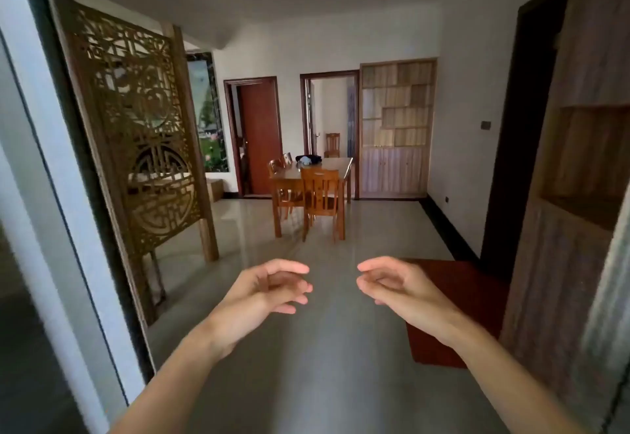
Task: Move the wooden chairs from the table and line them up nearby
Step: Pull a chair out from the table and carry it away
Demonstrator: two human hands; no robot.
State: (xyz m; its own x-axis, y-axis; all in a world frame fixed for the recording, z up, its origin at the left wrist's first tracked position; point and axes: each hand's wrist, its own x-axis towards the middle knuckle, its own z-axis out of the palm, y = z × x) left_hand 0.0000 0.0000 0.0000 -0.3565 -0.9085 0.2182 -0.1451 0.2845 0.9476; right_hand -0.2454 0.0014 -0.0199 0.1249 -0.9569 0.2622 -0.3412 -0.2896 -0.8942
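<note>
A wooden dining table (335, 165) stands at the far end of the room. One wooden chair (322, 191) is pushed in at its near end, its slatted back toward me. Two more chairs (276, 167) sit along the table's left side, partly hidden. Another chair (332, 144) stands in the room beyond the open doorway. My left hand (272, 288) and my right hand (395, 285) are raised in front of me, far from the table, fingers loosely curled and apart, holding nothing.
A carved wooden screen (136, 140) stands at the left. A red mat (456, 307) lies on the grey tiled floor (324, 348) at the right, beside a wooden cabinet (572, 195). A dark bundle (308, 160) lies on the table. A lattice cabinet (397, 127) stands behind.
</note>
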